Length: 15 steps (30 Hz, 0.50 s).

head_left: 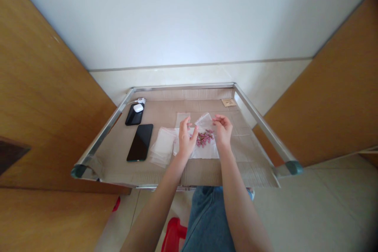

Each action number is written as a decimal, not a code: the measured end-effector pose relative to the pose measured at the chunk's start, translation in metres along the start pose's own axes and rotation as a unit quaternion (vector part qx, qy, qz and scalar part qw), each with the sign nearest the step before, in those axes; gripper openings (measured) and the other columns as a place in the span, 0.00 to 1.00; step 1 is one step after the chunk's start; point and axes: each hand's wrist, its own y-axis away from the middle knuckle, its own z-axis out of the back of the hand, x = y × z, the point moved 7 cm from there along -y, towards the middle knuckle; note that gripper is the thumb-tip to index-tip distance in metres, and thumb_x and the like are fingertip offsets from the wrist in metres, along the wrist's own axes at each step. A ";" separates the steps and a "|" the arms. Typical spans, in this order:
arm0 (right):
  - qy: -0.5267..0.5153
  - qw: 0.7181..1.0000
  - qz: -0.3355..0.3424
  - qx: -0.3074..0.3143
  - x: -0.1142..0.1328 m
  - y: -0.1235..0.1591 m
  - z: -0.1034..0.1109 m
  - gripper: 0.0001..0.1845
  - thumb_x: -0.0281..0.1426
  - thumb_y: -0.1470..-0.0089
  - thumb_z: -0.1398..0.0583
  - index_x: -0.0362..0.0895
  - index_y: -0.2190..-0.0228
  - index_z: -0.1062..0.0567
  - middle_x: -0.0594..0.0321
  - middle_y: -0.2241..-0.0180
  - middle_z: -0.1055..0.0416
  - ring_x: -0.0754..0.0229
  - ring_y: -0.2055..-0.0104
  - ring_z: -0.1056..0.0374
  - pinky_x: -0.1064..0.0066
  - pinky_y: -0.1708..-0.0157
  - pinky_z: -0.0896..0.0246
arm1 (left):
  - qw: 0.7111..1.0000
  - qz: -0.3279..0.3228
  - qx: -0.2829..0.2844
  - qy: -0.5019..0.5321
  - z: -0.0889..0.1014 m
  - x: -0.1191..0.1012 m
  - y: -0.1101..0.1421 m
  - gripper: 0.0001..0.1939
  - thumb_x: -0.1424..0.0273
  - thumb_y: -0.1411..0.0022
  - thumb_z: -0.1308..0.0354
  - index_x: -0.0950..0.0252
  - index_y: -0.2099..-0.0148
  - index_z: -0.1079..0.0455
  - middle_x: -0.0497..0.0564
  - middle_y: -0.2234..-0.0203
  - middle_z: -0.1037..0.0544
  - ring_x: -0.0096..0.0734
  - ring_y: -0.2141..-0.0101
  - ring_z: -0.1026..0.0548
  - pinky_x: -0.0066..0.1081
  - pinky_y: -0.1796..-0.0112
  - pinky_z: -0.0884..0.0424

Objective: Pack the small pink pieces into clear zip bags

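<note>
My right hand (223, 130) pinches the right edge of a small clear plastic bag (204, 120) between thumb and fingertips. To its left, my left hand (186, 138) has thumb and fingers apart, with the thumb tip close to the bag's left edge; whether they touch I cannot tell. Below the bag lies a small heap of pink dried flower buds (203, 138), resting on a white sheet (208, 152). A stack of clear plastic bags (163, 145) is spread out left of my left hand. Another flat clear bag (182, 118) lies just beyond that hand.
Cardboard (248, 165) lines the metal-framed table. On its left are a black phone (140, 142), a black tray-like item (134, 117) with a white earbud case (138, 108), and a white plug (141, 100). A brown packet (228, 102) lies far right. A red stool (174, 233) stands below.
</note>
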 end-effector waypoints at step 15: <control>0.136 0.987 0.081 0.041 0.008 0.007 -0.010 0.17 0.34 0.55 0.43 0.42 0.61 0.28 0.54 0.58 0.29 0.57 0.59 0.34 0.64 0.58 0.41 | 0.962 0.164 0.013 0.219 -0.004 0.029 -0.001 0.17 0.57 0.43 0.45 0.68 0.66 0.29 0.50 0.76 0.25 0.26 0.77 0.28 0.25 0.73 0.33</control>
